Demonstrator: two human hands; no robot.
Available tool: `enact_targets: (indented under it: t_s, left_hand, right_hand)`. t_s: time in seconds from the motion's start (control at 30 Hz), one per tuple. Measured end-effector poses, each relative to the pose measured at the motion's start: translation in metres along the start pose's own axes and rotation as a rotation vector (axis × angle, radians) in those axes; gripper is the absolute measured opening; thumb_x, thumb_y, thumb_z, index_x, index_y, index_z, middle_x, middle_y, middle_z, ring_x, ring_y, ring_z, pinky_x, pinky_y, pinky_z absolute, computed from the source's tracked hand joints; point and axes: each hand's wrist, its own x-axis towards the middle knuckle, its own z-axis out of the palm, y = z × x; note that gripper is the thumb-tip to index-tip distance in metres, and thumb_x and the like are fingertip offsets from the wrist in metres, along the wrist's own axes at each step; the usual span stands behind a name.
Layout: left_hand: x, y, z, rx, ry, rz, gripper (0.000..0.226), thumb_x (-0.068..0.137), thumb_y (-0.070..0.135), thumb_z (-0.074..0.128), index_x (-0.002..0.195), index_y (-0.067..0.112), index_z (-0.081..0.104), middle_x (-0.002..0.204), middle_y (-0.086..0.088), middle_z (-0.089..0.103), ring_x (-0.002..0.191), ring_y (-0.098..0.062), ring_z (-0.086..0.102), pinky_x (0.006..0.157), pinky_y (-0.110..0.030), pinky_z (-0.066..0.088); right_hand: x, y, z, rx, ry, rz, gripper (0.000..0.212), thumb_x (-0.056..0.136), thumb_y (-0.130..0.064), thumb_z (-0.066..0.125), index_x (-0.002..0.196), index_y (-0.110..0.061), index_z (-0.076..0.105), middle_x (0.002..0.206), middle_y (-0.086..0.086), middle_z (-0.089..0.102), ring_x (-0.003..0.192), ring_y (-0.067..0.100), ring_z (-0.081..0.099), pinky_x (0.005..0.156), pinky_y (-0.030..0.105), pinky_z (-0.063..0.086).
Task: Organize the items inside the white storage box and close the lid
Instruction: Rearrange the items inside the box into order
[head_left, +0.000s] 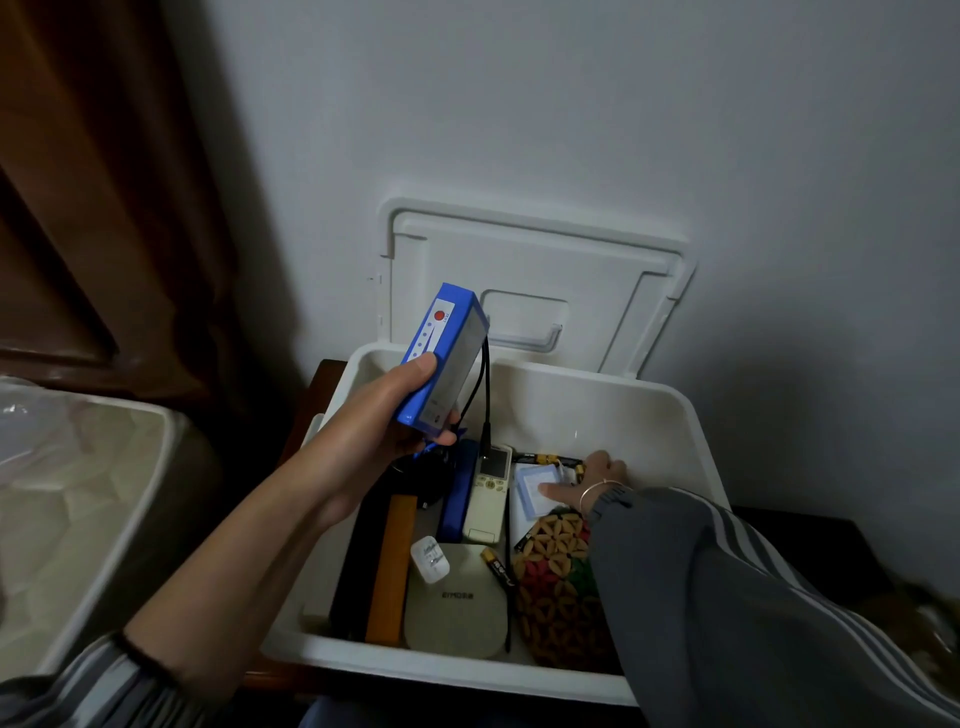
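The white storage box (670, 415) stands open, its lid (535, 249) leaning back against the wall. My left hand (379, 421) holds a blue battery pack (441, 358) above the box's left side, two black cables dangling from it. My right hand (597, 480) reaches into the box's far right part, fingers resting on a small clear blue card case (535, 491). Inside lie a cream remote control (488, 493), a blue bar (457, 493), an orange strip (390, 566), a beige rounded device (457, 603), a white plug (430, 560), a loose battery (498, 567) and a patterned pouch (556, 577).
A mattress corner (78, 493) under clear plastic sits close on the left. Brown curtain (104, 182) hangs at the upper left. The box rests on dark wooden furniture (810, 535) against the pale wall. More batteries (550, 460) lie at the box's far end.
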Motion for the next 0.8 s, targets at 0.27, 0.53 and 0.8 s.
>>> enact_targets:
  t_s: [0.27,0.53,0.8]
  left_hand:
    - [-0.003,0.000,0.001,-0.024,0.020,-0.003,0.053,0.073,0.066,0.055,0.116,0.034,0.056,0.091,0.004,0.073,0.082,-0.014,0.070,0.064,-0.013,0.052]
    - [-0.008,0.006,-0.007,-0.053,0.065,0.001,0.055,0.073,0.061,0.057,0.118,0.028,0.055,0.097,-0.002,0.071,0.081,-0.011,0.071,0.064,-0.016,0.054]
    - [-0.009,0.014,-0.015,-0.054,0.072,0.046,0.051,0.073,0.061,0.057,0.113,0.029,0.060,0.097,-0.004,0.068,0.081,-0.013,0.069,0.076,-0.025,0.054]
  right_hand:
    - [0.002,-0.004,-0.011,0.216,0.045,0.007,0.036,0.080,-0.022,0.072,0.106,0.001,0.065,0.111,0.020,0.064,0.104,0.033,0.061,0.092,0.037,0.049]
    - [-0.004,-0.019,-0.027,0.748,-0.212,0.112,0.030,0.084,0.005,0.060,0.105,-0.010,0.044,0.103,0.011,0.049,0.072,0.022,0.050,0.034,0.021,0.049]
    - [-0.059,-0.084,-0.009,0.757,-0.396,-0.034,0.047,0.084,-0.001,0.065,0.126,-0.003,0.046,0.128,0.022,0.051,0.095,0.028,0.055,0.067,0.033,0.056]
